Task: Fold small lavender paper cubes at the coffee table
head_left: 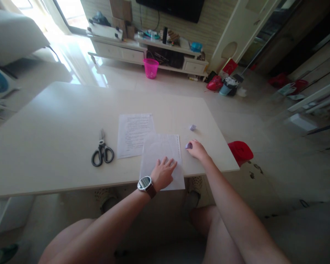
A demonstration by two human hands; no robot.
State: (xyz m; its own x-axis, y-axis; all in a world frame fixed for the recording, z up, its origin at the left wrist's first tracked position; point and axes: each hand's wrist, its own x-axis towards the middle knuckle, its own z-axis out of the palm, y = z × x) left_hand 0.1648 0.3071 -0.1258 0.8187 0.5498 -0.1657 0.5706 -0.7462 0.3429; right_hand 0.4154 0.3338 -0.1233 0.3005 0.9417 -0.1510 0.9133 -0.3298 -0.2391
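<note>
My left hand (164, 173), with a watch (145, 183) on its wrist, lies flat with fingers spread on a mostly blank white sheet (156, 148). A column of small dark marks runs down that sheet's right edge, and its lower edge hangs past the table edge. Just right of the sheet, my right hand (197, 149) is closed around a small pale-purple object (189, 146), partly hidden by the fingers; its kind is unclear. A second small pale-purple piece (193, 127) rests on the table farther back. The blank sheet overlaps a printed page (134, 132) on the left.
Black-handled scissors (102, 152) lie on the white table (68, 121), left of the papers, blades pointing away. A red stool (240, 153) stands by the table's right edge. Beyond the table are a pink basket (151, 68) and a low cabinet (132, 55).
</note>
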